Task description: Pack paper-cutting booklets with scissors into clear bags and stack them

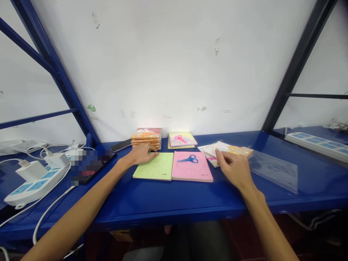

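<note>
1. risk, left side: the left hand (143, 154) lies flat, fingers spread, on the far-left corner of the light-green paper sheet w/ a butterfly outline (157, 170). it's thin paper on a smooth blue metal shelf (168, 203), so imo a sideways push could slide or crease it. it could also nudge the pink paper sheet (190, 173), which lies edge to edge w/ it on the right.
2. risk, middle: the small blue-handled scissors (189, 158) sit loose on the pink paper sheet's far half. if that sheet shifts, they prob skid w/ it.
3. risk, right side: the right hand (235, 168) is on the near-left end of the flat pack of printed craft sheets (233, 149), fingers curled, thumb at the edge. can't tell if it pinches the pack or just rests there. the wrap looks glossy, so a weak pinch might slip. the clear plastic sleeve (274, 168) just beside it could get dragged too.
4. position vs grip: only the green sheet's far corner is under the left fingertips. the rest lies nearer the person & to the right. the pack runs away & rightward from the right fingers, close to the pink sheet's far-right corner.
</note>
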### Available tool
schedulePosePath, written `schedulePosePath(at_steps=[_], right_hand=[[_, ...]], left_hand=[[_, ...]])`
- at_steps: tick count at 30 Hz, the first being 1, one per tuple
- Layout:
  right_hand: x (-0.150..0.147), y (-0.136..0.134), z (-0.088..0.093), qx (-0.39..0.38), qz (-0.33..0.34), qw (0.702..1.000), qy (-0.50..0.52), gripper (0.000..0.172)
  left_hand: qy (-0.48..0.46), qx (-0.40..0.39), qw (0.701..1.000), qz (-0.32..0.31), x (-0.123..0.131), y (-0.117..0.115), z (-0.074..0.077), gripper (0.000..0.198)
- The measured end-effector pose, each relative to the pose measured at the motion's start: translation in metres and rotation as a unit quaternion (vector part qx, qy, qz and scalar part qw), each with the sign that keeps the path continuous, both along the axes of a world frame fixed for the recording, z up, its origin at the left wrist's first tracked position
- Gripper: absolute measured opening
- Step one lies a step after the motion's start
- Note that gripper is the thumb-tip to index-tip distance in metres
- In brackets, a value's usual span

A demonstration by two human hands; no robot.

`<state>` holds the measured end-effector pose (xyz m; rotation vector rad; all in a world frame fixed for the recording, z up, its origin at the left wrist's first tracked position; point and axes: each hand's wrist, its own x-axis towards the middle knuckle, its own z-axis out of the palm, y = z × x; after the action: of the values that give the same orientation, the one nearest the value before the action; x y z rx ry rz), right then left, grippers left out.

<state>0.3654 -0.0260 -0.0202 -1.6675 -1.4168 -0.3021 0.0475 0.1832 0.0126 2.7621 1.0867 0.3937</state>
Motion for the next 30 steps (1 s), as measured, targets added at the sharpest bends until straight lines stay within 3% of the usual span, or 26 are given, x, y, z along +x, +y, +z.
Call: schedulePosePath(at_steps=[5, 11, 19, 30], right_hand=[[-0.001, 0.0, 0.0, -0.003, 0.006, 1.0, 0.004, 0.054], [0.0, 0.0, 0.0, 0.001, 0.009, 1.0, 0.005, 0.054], [0.0, 0.0, -0.001, -0.012, 0.004, 1.0, -0.002, 0.054], [0.0, 0.0, -0.002, -0.008, 0.008, 1.0, -0.006, 0.055]], left_hand=[[-0.012, 0.052, 0.999, -0.009, 0.012, -0.013, -0.01, 0.051], [-0.026, 0.023, 0.998, -0.045, 0.026, -0.021, -0.016, 0.05], [-0.049, -0.022, 0.998, 0.012, 0.023, -0.017, -0.015, 0.062], [-0.003, 0.046, 0.997, 0.06, 0.03, -0.02, -0.029, 0.046]])
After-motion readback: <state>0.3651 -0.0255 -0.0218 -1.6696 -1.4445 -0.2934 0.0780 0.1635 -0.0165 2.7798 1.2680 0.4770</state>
